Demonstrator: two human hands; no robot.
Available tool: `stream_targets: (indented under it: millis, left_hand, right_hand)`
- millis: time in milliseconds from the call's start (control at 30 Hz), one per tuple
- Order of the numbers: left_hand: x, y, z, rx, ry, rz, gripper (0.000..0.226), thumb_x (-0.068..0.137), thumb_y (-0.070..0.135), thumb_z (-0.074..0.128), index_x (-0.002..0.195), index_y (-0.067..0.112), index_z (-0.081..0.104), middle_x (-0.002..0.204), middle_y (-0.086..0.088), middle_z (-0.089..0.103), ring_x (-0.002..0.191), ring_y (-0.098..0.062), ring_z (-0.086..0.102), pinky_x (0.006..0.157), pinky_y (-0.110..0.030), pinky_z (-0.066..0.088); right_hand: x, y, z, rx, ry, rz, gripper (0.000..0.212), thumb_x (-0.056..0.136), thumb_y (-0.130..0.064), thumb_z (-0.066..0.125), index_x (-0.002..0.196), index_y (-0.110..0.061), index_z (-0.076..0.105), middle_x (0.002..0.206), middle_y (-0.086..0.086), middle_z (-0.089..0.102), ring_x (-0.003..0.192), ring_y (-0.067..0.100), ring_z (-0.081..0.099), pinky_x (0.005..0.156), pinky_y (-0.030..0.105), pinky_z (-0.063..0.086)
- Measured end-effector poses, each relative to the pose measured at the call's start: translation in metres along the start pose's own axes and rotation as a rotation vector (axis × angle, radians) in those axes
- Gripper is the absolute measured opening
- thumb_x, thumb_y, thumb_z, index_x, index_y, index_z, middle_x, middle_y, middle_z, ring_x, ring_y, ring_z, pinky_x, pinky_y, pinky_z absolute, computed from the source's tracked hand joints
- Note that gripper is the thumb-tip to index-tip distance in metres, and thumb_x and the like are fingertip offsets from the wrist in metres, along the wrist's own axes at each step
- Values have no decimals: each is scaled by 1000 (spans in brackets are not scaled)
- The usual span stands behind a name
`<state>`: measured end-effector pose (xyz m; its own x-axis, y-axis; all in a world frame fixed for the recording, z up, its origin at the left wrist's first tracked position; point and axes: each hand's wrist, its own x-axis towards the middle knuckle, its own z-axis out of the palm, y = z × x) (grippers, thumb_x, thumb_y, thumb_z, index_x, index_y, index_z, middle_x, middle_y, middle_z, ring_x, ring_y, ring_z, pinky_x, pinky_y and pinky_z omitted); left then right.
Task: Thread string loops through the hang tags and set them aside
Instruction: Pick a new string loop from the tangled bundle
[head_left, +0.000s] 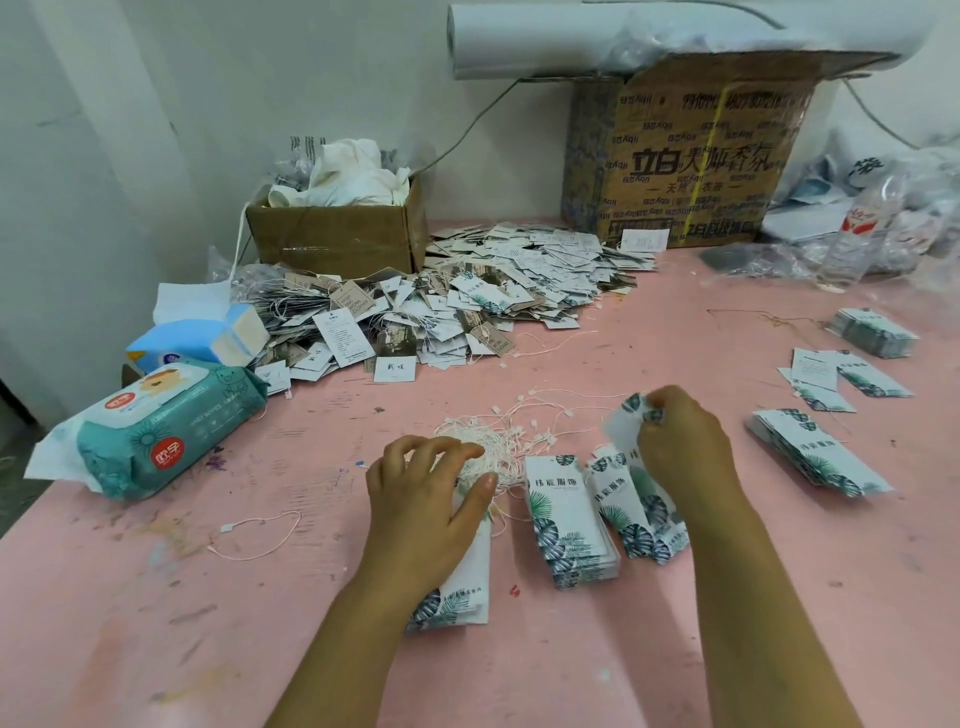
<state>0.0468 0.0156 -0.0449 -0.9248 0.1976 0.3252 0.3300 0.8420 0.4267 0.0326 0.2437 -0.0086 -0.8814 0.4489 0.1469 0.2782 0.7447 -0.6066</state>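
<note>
A tangle of white string loops (498, 439) lies in the middle of the pink table (156, 623). My left hand (426, 504) arches over the tangle's near side, thumb and fingertips spread apart and touching the strings; its palm rests on a stack of leaf-printed hang tags (462, 597). My right hand (685, 441) pinches the top of one hang tag (621, 434) and holds it lifted and curled above the table. Two more tag stacks (566, 519) (644, 514) lie between my hands.
A big heap of strung tags (467, 296) covers the back, in front of a small carton (337, 239) and a large printed carton (685, 161). Wipes pack (166, 431) and tissue pack (202, 338) at left. More tag stacks (815, 457) (878, 332) at right. One loose loop (254, 535) lies near left.
</note>
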Motion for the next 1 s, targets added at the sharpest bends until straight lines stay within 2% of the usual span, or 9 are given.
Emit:
stream_targets:
  millis: [133,267,333,400,533,600,667,833,1000]
  left_hand:
    - [0,-5,8,124,-106,-19,54,85,68,19,126,46,45,141,19,34,128,-11,13,98,-27,4]
    - [0,-8,14,141,-201,-48,53,86,71,22,130,49,41,146,16,29,133,-13,11,99,-29,2]
    - [1,-7,13,127,-236,-55,50,88,67,27,132,48,40,147,14,30,132,-13,13,99,-29,4]
    - [3,-7,12,134,-274,-55,48,89,65,29,132,46,42,147,13,31,132,-13,17,102,-31,7]
    - [6,-6,10,150,-316,-50,48,90,62,30,130,42,46,141,16,39,128,-14,25,102,-34,14]
    - [8,-5,7,157,-317,-46,46,91,61,31,129,40,48,136,17,44,125,-14,28,99,-34,15]
    - [11,-5,4,152,-314,-45,45,92,59,33,127,37,50,133,18,46,123,-14,29,98,-35,14]
    - [20,-1,-8,95,-237,-36,36,94,49,37,124,35,53,131,16,51,122,-15,35,95,-34,17]
    - [23,5,-19,-12,-125,13,26,97,30,42,117,29,59,119,12,60,112,-16,49,93,-32,29]
  right_hand:
    - [3,8,8,-114,-167,98,31,83,0,42,112,-1,54,108,19,60,95,33,54,71,31,37]
    - [5,10,15,-124,-235,133,18,82,-2,43,88,-3,60,83,15,62,80,31,57,66,29,41]
    - [4,7,15,-158,-248,130,17,81,-2,44,66,-9,48,65,9,48,72,28,47,63,28,35]
    - [3,3,14,-194,-255,127,23,81,-5,45,61,-12,36,63,6,39,74,27,39,65,28,31]
    - [-1,-14,9,-298,-226,82,12,87,-12,43,80,-13,54,105,11,57,95,29,43,80,31,34]
    - [-3,-24,11,-294,-236,-20,31,89,-14,44,117,-14,57,126,10,53,113,31,44,91,33,35]
    - [-8,-34,18,-238,-253,-166,42,91,-15,46,132,-20,49,135,6,50,121,29,43,98,36,33]
    - [-21,-54,40,-196,-460,-444,42,90,-22,54,131,-28,50,129,-1,55,120,23,46,100,36,30]
    - [-30,-64,48,-57,-385,-537,24,88,-24,58,110,-26,66,103,-2,68,101,20,56,93,36,39]
